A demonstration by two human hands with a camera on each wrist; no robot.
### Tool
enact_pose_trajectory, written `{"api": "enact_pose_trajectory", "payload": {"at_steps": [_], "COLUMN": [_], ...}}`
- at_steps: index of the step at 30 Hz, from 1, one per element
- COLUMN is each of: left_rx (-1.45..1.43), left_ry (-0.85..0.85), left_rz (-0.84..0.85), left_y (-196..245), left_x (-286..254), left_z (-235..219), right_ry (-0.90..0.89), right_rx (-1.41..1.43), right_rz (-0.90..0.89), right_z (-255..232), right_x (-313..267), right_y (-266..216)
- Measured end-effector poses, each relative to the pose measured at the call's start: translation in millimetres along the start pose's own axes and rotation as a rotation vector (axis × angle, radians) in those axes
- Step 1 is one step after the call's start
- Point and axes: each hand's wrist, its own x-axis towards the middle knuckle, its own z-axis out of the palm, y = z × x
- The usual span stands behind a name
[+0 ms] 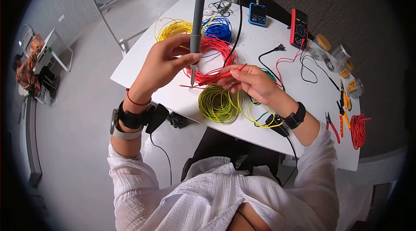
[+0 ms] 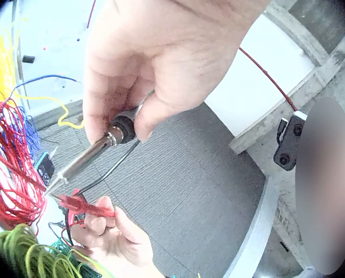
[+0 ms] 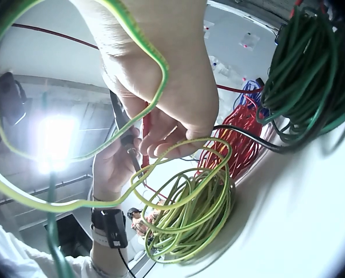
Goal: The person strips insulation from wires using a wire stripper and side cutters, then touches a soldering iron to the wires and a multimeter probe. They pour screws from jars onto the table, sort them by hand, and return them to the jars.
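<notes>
My left hand [image 1: 164, 61] grips a grey soldering iron [image 1: 197, 19] upright, its metal tip pointing down and its cord looping overhead. In my right hand [image 1: 256, 84], fingers and thumb pinch a slim red clip-like piece [image 2: 82, 207]; I cannot tell its exact kind. A thin red wire shows past its far end, close to the iron's tip in the left wrist view. Behind both hands lies a coil of red wire [image 1: 225, 48]. Just below them sits a yellow-green wire coil [image 1: 219, 104], with loose loops crossing near the right hand in the right wrist view.
Yellow [image 1: 173, 29] and blue wire coils [image 1: 218, 29] lie toward the back. A blue handheld device [image 1: 257, 14], a red multimeter [image 1: 299, 27] and jars [image 1: 341, 52] stand farther right. Red-handled pliers [image 1: 333, 128] and another red coil [image 1: 358, 131] lie near the right edge.
</notes>
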Motion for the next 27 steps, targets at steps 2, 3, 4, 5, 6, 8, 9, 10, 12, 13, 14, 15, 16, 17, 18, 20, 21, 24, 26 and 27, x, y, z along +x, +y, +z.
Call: {"api": "enact_pose_trajectory", "payload": {"at_steps": [2,3,4,5,6,8,9,10,12,13,14,15,16,17,18,20,21,24,26,27], "left_rx": [0.014,0.014,0.007,0.000,0.000,0.016,0.016,0.008,0.001,0.007,0.013,0.014,0.009,0.005,0.005,-0.005,-0.004,0.006,0.007,0.007], "left_ry": [-0.009,-0.008,-0.013,-0.018,-0.018,-0.030,-0.031,-0.030,-0.029,-0.026,-0.023,-0.023,-0.025,-0.028,-0.028,-0.032,-0.031,-0.036,-0.034,-0.034], "left_rz": [0.008,0.009,0.012,0.016,0.016,0.023,0.023,0.015,0.006,0.017,0.027,0.026,0.019,0.012,0.013,0.013,0.014,0.012,0.019,0.019], "left_y": [-0.2,0.0,0.5,0.9,1.3,2.1,2.4,2.7,3.0,2.8,2.7,2.8,2.8,2.8,3.1,3.9,4.1,3.5,3.0,3.3], "left_x": [0.3,0.6,0.9,1.2,1.5,2.2,2.6,2.8,2.9,2.4,2.2,2.1,2.1,2.1,1.9,1.5,1.6,2.1,2.3,2.3], "left_z": [0.3,0.6,1.0,1.1,0.7,0.3,0.5,0.6,0.8,1.0,1.1,1.0,0.9,0.9,1.0,1.7,1.5,1.0,0.8,0.9], "right_ry": [0.005,0.006,0.006,0.006,0.010,0.014,0.003,-0.008,-0.004,-0.002,-0.002,-0.003,-0.004,-0.004,-0.003,-0.002,0.007,0.019,0.022,0.018], "right_rx": [0.000,-0.001,-0.002,-0.002,-0.004,-0.006,-0.003,0.000,0.002,0.003,0.004,0.002,0.000,0.000,0.000,-0.001,-0.004,-0.016,-0.024,-0.028], "right_rz": [0.000,-0.003,-0.007,-0.007,-0.008,-0.010,-0.011,-0.012,-0.012,-0.012,-0.012,-0.015,-0.018,-0.018,-0.017,-0.016,-0.015,-0.009,-0.005,0.001], "right_z": [0.4,0.5,0.5,0.6,0.9,0.3,-0.8,-1.4,-0.9,-0.3,0.0,0.3,0.5,0.6,0.8,1.1,1.3,1.8,1.7,1.5], "right_x": [-0.3,-0.5,-0.6,-0.8,-1.0,-1.2,-0.9,-0.7,-0.7,-0.7,-0.5,-0.4,-0.4,-0.5,-0.7,-0.9,-0.9,-0.5,-0.7,-1.1], "right_y": [0.2,0.2,0.2,-0.2,-0.8,-0.9,-0.1,0.3,0.8,1.1,1.1,1.0,0.9,0.8,0.8,0.9,1.0,0.7,0.0,-0.6]}}
